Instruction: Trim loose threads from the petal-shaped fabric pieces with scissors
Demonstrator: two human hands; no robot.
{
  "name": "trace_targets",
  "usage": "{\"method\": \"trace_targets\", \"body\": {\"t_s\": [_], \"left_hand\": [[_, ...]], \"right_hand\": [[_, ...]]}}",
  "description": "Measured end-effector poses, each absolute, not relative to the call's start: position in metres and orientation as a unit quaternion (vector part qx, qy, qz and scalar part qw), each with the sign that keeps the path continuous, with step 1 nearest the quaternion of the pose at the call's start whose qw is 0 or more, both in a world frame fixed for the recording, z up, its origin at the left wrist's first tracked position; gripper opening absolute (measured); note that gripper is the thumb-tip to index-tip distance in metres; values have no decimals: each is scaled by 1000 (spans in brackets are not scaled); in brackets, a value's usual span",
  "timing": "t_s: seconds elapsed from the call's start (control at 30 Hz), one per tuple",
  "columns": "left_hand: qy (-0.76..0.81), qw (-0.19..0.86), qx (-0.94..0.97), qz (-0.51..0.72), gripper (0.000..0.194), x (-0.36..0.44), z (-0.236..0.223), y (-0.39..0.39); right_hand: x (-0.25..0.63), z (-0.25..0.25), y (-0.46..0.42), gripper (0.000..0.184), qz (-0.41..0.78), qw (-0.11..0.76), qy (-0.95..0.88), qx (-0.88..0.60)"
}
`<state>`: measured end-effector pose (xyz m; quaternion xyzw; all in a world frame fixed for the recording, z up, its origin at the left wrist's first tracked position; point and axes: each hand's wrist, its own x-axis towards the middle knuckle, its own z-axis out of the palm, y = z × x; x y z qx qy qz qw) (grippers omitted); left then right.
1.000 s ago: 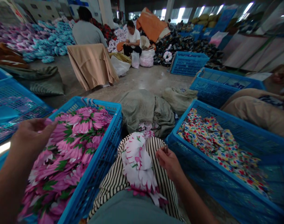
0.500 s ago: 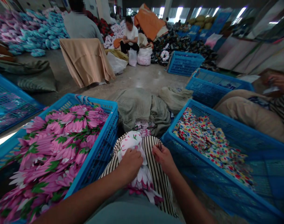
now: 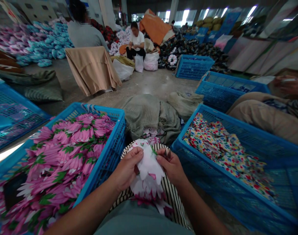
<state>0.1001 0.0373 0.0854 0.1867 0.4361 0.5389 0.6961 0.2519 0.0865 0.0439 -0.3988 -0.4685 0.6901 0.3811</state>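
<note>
The left hand and right hand pinch opposite sides of the white cloth, near the knee edge of the striped lap. Its long way points bellyward (right fingers hold a small dark thing too).

The person wears a plain grey-green top and black-and-cream striped legwear.

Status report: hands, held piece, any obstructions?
Left hand, right hand: both pinching white petal-edged piece. More white pieces beneath, on striped lap. Nothing visibly blocking.
</note>
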Motion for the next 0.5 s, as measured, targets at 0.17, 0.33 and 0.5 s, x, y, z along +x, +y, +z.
{"method": "trace_targets", "body": {"t_s": [0.17, 0.33, 0.5], "left_hand": [[441, 709, 228, 501, 25, 98, 90, 34], [468, 684, 237, 507, 21, 101, 90, 32], [472, 684, 249, 497, 23, 101, 90, 30]], "right_hand": [[254, 60, 81, 28, 706, 375, -464, -381], [255, 70, 76, 23, 708, 342, -522, -329], [255, 66, 74, 18, 661, 338, -552, -380]]}}
